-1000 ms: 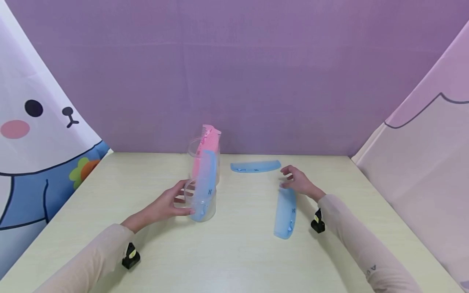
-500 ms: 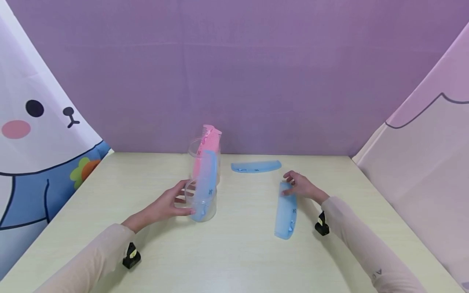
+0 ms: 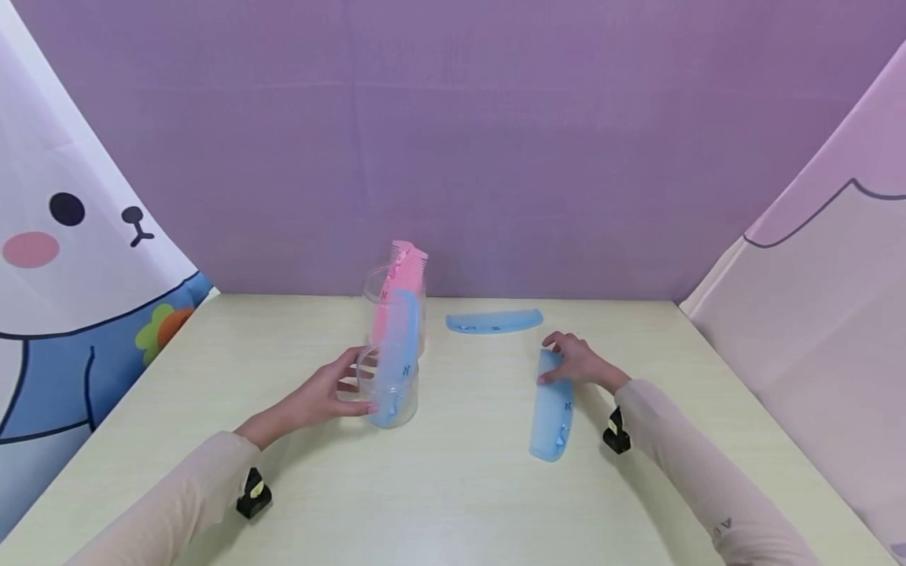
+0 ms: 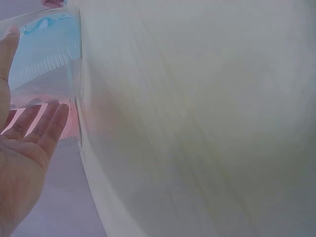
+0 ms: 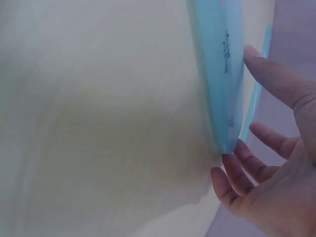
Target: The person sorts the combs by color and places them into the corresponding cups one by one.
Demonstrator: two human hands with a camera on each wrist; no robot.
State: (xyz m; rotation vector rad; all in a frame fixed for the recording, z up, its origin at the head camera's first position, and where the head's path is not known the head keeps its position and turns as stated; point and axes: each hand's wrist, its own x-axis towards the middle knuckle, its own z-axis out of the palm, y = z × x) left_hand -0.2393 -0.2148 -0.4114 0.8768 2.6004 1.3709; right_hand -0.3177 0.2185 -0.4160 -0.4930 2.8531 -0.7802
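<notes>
My left hand (image 3: 333,391) holds a clear cup (image 3: 406,409), thumb on the near side and fingers behind. A translucent blue comb (image 3: 402,330) stands in that cup, leaning right. Right behind is a second clear cup (image 3: 373,289) with pink combs (image 3: 406,271) sticking out of it. Over on the right, my right hand (image 3: 580,362) is at the far end of another blue comb (image 3: 552,420) lying on the table. Its thumb touches the comb's left side, while the loosely bent fingertips (image 5: 240,148) are right at the comb's end in the right wrist view.
A third blue comb (image 3: 495,321) lies crosswise near the back of the pale table (image 3: 453,503). Behind the table rises a purple cloth (image 3: 538,157). Printed cloths hang along both sides.
My right hand has come slightly nearer along the lying comb, and its thumb has shifted to the comb's left side. The left hand and the cups have stayed put.
</notes>
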